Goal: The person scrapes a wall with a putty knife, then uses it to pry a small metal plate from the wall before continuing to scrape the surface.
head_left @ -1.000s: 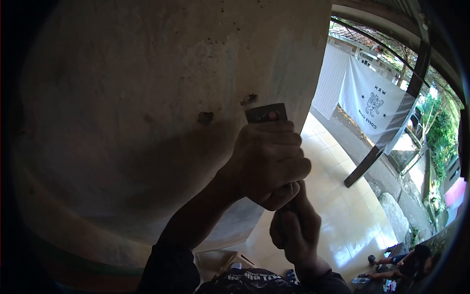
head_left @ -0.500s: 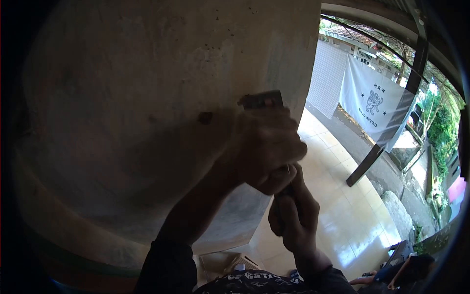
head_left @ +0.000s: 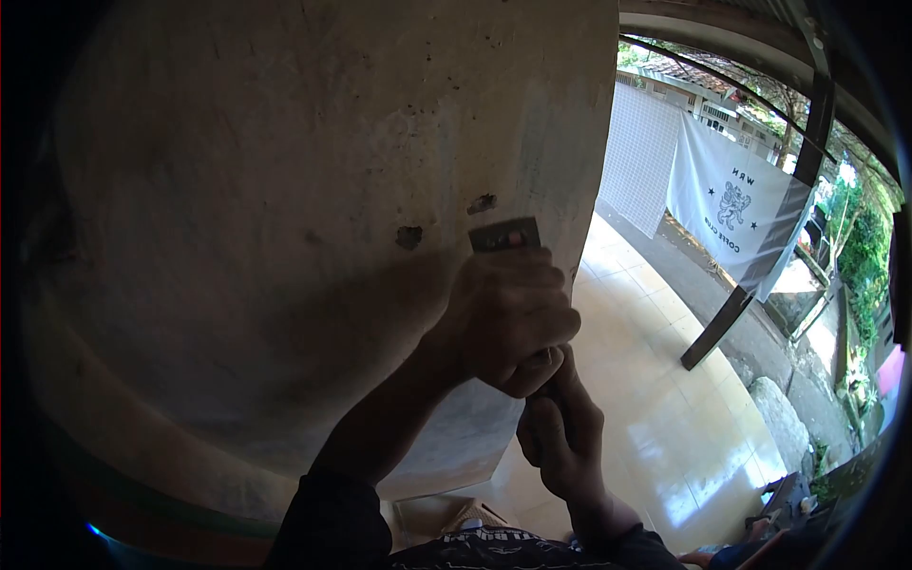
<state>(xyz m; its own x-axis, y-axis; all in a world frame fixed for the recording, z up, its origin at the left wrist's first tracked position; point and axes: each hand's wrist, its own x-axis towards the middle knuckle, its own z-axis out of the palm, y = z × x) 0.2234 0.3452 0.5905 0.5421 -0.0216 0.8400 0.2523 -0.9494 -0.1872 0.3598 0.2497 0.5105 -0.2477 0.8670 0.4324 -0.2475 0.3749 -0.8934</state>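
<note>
My left hand (head_left: 508,323) is closed round a tool with a flat dark blade (head_left: 505,236), a scraper by its look, whose edge points up at the wall (head_left: 285,142). Just below it, my right hand (head_left: 565,423) grips the lower end of the same tool; the handle is mostly hidden by my fingers. Above the blade, a small gap away, is a chipped spot (head_left: 482,203) in the wall. A dark hole (head_left: 408,237) lies to the left of the blade.
A tiled floor (head_left: 655,399) spreads to the right of the wall. Beyond it stand a dark post (head_left: 717,328) and a hanging white banner (head_left: 731,204). Part of another person (head_left: 760,551) shows at the lower right.
Both hands and the tool have moved down, so the blade is lower on the wall and the chipped spot above it shows. The other person is now lower in view.
</note>
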